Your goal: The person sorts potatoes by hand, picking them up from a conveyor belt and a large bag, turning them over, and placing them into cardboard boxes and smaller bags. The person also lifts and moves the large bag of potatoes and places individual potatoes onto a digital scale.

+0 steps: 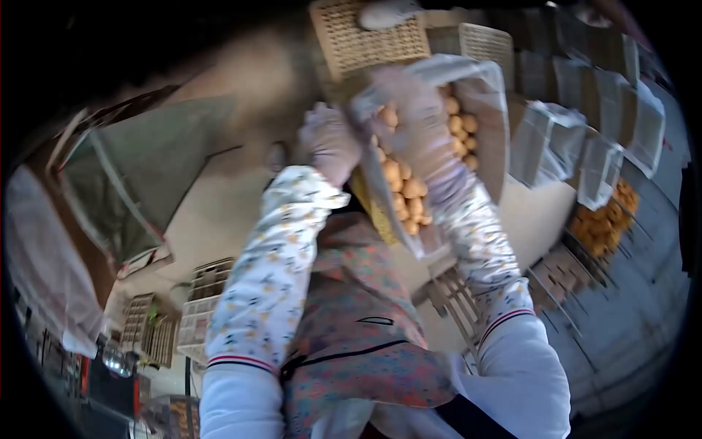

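A lined box (496, 121) holds many round orange-brown items (402, 192), with pale plastic liner folded over its rim. My right hand (415, 121), in a pale glove, is over the middle of the box among the items; motion blur hides its fingers and anything in them. One round item shows beside it. My left hand (330, 144), also gloved, is beside the box's left edge. Its fingers are blurred, and whether they hold the edge is unclear.
Woven crates (371, 36) stand beyond the box. Several plastic-lined boxes (547, 143) are at the right, above a pile of orange items (607, 219). A green fabric container (146, 175) is at the left, with pale crates (201, 314) lower down.
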A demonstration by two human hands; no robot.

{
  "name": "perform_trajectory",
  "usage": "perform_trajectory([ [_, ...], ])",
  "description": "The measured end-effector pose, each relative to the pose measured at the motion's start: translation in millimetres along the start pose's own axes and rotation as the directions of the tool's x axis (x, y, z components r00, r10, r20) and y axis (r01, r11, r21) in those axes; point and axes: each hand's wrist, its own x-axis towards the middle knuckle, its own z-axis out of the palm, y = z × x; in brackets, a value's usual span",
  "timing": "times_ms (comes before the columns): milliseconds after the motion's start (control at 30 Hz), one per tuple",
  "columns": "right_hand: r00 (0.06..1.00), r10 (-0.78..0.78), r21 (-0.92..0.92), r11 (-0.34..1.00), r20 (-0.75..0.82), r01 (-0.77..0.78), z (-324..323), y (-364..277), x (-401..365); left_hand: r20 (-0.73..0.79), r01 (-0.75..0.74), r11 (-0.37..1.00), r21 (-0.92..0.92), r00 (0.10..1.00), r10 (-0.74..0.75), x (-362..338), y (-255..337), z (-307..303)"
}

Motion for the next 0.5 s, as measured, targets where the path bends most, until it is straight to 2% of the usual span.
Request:
perform_trajectory([
  [33,0.996,0.086,-0.183,0.979,-0.032,-0.091,-22,59,-17,-0.060,0.034,0.997,0.076,0.998,-0.030,2,2,-4],
  [67,0.980,0.195,-0.398,0.902,0.029,-0.168,-52,94,-20,-0.001,0.042,0.996,0.073,0.999,-0.042,7,6,-5],
  [100,0.962,0.267,-0.613,0.751,-0.060,-0.246,-56,145,-32,0.056,0.055,0.995,0.083,0.997,-0.060,10,8,-3],
  [133,0.971,0.222,-0.610,0.759,-0.087,-0.228,-63,193,-41,0.107,0.085,0.995,0.047,0.990,-0.090,19,8,8],
  [167,0.960,0.275,-0.594,0.766,-0.045,-0.247,-69,219,-41,0.126,0.134,0.990,0.053,0.982,-0.140,25,11,15],
  [233,0.949,0.299,-0.480,0.821,-0.096,-0.308,-61,243,-39,0.146,0.233,0.970,0.075,0.959,-0.242,36,17,28],
  [267,0.965,0.189,-0.374,0.894,-0.183,-0.246,-56,239,-42,0.053,0.210,0.977,0.029,0.976,-0.212,34,14,31],
  [300,0.953,0.094,-0.269,0.947,-0.287,-0.175,-48,228,-50,0.116,0.284,0.959,0.021,0.952,-0.284,31,13,31],
  [333,0.924,-0.040,-0.138,0.990,-0.379,-0.013,-34,222,-65,-0.015,0.206,0.977,0.054,0.978,-0.206,24,5,39],
  [367,0.941,-0.058,-0.034,0.998,-0.334,0.050,-34,198,-76,-0.142,0.124,0.988,0.095,0.984,-0.110,21,-1,47],
  [400,0.978,-0.010,0.006,1.000,-0.210,0.012,-8,202,-95,-0.273,0.000,0.997,0.080,0.962,0.022,24,7,48],
  [467,0.980,0.021,0.109,0.994,-0.198,0.001,46,210,-100,-0.509,-0.234,0.967,0.102,0.823,0.253,28,25,40],
  [500,0.953,0.044,0.043,0.999,-0.300,-0.032,69,225,-85,-0.404,-0.197,0.974,0.116,0.886,0.227,37,35,41],
])
